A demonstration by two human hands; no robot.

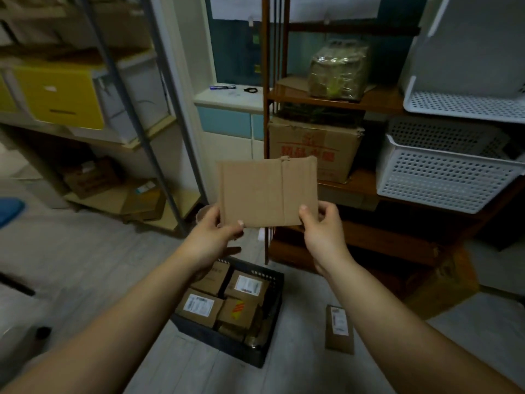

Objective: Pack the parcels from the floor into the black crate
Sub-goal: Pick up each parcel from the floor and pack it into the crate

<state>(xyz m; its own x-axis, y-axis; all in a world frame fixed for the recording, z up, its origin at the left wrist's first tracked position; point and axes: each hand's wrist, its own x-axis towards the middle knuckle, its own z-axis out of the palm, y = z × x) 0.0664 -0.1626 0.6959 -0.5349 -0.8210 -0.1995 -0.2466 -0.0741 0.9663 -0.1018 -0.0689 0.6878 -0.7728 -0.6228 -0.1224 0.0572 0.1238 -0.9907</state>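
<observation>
Between both pinching hands, parcel

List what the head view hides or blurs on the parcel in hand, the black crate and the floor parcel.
- Held parcel: head view shows only a plain face; the far side is hidden.
- Left hand, right hand: fingers behind the parcel hidden by it.
- Black crate: floor covered by parcels; far corner behind the left wrist.
- Floor parcel: label too small.
</observation>
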